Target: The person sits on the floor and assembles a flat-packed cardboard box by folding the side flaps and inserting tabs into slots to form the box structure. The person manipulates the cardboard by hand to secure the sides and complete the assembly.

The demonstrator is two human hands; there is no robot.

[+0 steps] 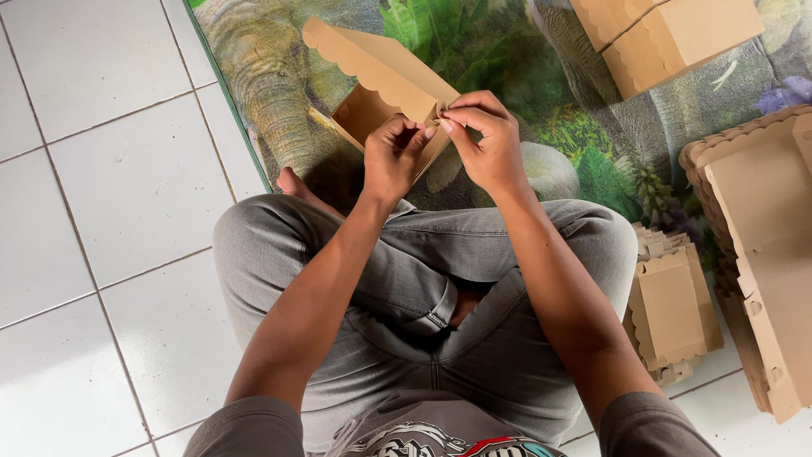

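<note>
A brown cardboard box point(381, 72) with a scalloped lid is held up in front of me, above my crossed legs in grey trousers. My left hand point(393, 156) grips the box's near wall from below. My right hand point(486, 140) pinches the corner of the lid's flap between thumb and fingers. The lid stands open and tilted, and the box's inside shows at the left.
Two finished scalloped boxes point(668, 34) sit on the animal-print mat point(271, 76) at the top right. A stack of flat box blanks point(668, 309) lies by my right knee, and a larger pile point(761, 245) sits at the right edge. White floor tiles point(101, 169) fill the left.
</note>
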